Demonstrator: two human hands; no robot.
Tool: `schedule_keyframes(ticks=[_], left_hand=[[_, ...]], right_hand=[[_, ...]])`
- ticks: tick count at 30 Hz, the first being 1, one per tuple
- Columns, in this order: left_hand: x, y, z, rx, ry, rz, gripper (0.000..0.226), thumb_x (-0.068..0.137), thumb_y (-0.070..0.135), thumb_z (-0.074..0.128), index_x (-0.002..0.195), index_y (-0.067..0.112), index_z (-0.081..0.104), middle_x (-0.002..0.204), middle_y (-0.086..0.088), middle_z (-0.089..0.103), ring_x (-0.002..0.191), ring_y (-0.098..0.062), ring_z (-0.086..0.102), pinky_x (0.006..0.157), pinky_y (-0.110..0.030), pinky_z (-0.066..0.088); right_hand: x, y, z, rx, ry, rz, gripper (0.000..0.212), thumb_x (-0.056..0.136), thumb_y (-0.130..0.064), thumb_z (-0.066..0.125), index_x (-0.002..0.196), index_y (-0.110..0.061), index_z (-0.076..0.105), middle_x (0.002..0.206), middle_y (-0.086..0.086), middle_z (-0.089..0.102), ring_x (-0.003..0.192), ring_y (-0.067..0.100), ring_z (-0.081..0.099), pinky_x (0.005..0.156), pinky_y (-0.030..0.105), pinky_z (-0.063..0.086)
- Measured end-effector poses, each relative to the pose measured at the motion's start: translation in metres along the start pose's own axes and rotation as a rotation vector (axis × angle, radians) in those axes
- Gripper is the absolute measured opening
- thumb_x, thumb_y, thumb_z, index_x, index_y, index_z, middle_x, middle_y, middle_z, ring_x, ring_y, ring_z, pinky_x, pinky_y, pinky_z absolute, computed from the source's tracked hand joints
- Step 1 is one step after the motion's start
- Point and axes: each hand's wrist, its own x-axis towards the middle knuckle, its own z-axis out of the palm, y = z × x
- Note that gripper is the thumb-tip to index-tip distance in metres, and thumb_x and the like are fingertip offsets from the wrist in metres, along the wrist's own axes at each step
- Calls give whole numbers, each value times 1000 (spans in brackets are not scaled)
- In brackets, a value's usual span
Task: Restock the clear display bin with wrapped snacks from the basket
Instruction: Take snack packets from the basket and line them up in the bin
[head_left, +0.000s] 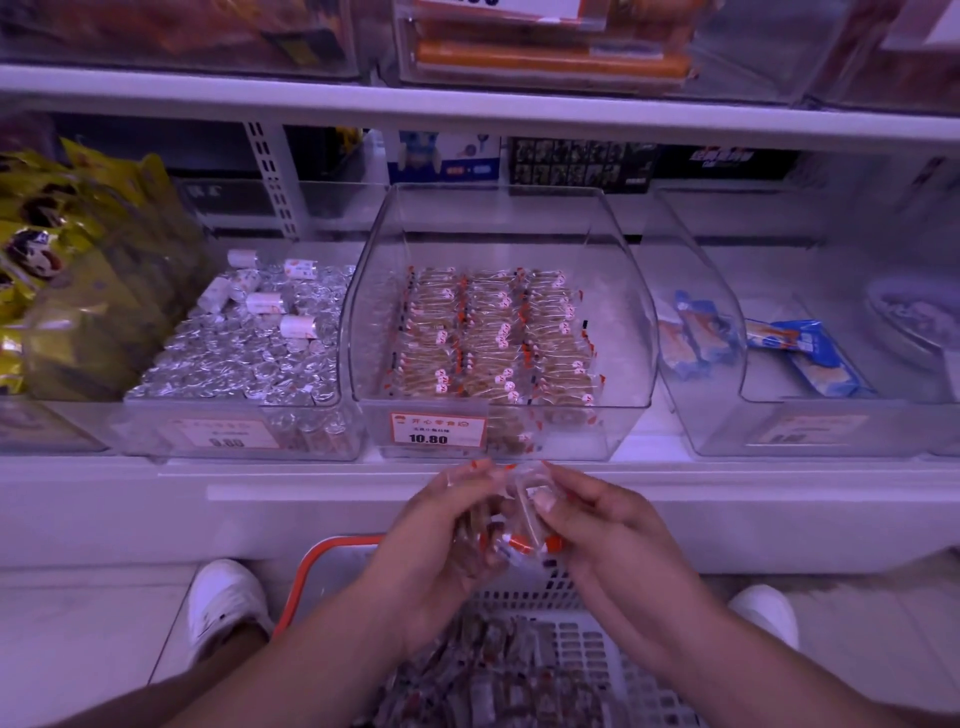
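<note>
Both hands, left hand (441, 525) and right hand (597, 525), are pinching a bunch of wrapped snacks (511, 535) in curled fingers over the basket (311, 571), below the clear display bin (498, 322); slippery wrappers risk sliding loose.

An orange-and-white paper price tag (439, 429) on the front wall of the clear plastic display bin (498, 218) reads "10.80" beneath Chinese characters too small to make out. A blurred orange price tag (221, 434) on the neighbouring clear bin of silver-wrapped sweets (156, 431) seems to read "9.80".
</note>
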Motion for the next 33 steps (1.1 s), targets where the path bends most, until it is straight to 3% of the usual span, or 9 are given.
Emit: schedule_keyframes(ticks=[4, 9, 12, 14, 16, 18, 22, 29, 33], left_hand=[[-2, -11, 3, -7, 36, 92, 39, 75, 17, 68, 113, 11, 68, 99, -10, 74, 73, -18, 69, 58, -27, 53], [-8, -19, 13, -17, -86, 2, 51, 87, 20, 63, 130, -5, 54, 126, -27, 57, 109, -35, 56, 86, -42, 49], [-10, -17, 13, -21, -173, 20, 43, 81, 10, 65, 122, -1, 64, 118, -23, 65, 94, -28, 68, 74, -37, 57], [-10, -15, 11, -28, -167, 72, 32, 75, 6, 67, 107, 6, 73, 108, -20, 69, 88, -27, 70, 72, -38, 59], [-9, -12, 8, -34, -104, 119, 34, 73, 4, 67, 105, 12, 74, 109, -26, 69, 94, -34, 67, 82, -50, 56], [-10, -9, 7, -5, -65, 158, 42, 72, 6, 65, 113, 15, 72, 111, -29, 68, 95, -37, 64, 85, -51, 53], [-17, -11, 13, 117, -82, 245, 50, 67, 16, 72, 115, 29, 72, 92, -16, 72, 71, -23, 67, 58, -29, 52], [-19, -18, 10, 675, -42, 679, 46, 80, 46, 73, 123, 37, 61, 100, 4, 68, 87, -7, 67, 76, -16, 49], [-20, -14, 7, 823, 23, 808, 51, 74, 69, 66, 117, 44, 60, 116, 7, 62, 111, -15, 62, 93, -31, 49]], right_hand=[[-2, 4, 1, 67, -38, -14, 25, 86, -1, 57, 104, 2, 72, 110, 22, 72, 103, 29, 70, 85, 31, 57], [1, 11, 2, -335, 87, -153, 30, 97, 3, 50, 117, -13, 66, 101, 3, 77, 95, 13, 72, 82, 27, 55], [2, 12, 3, -545, 158, -191, 29, 97, 1, 52, 113, -21, 64, 92, -15, 76, 88, -6, 68, 80, 11, 49], [2, 12, 3, -503, 157, -115, 28, 98, -7, 56, 120, -23, 60, 99, -15, 74, 89, -8, 67, 81, 11, 50], [-2, 10, 5, -438, 116, 23, 32, 98, -21, 57, 130, -20, 58, 114, -2, 73, 101, 10, 70, 90, 31, 56], [-7, 7, 7, -250, 34, 165, 27, 100, -22, 53, 122, -14, 65, 111, 10, 74, 95, 28, 72, 80, 45, 60], [-7, 2, 5, 67, -76, 302, 27, 98, -12, 48, 107, 1, 70, 103, 21, 73, 82, 28, 71, 73, 41, 61], [-4, -15, 3, 200, -383, 453, 41, 85, -19, 41, 109, -3, 70, 108, 18, 71, 86, 23, 71, 83, 40, 56], [-4, -24, -1, 132, -473, 407, 43, 89, -24, 53, 124, -2, 63, 119, 18, 64, 94, 24, 66, 87, 41, 52]])
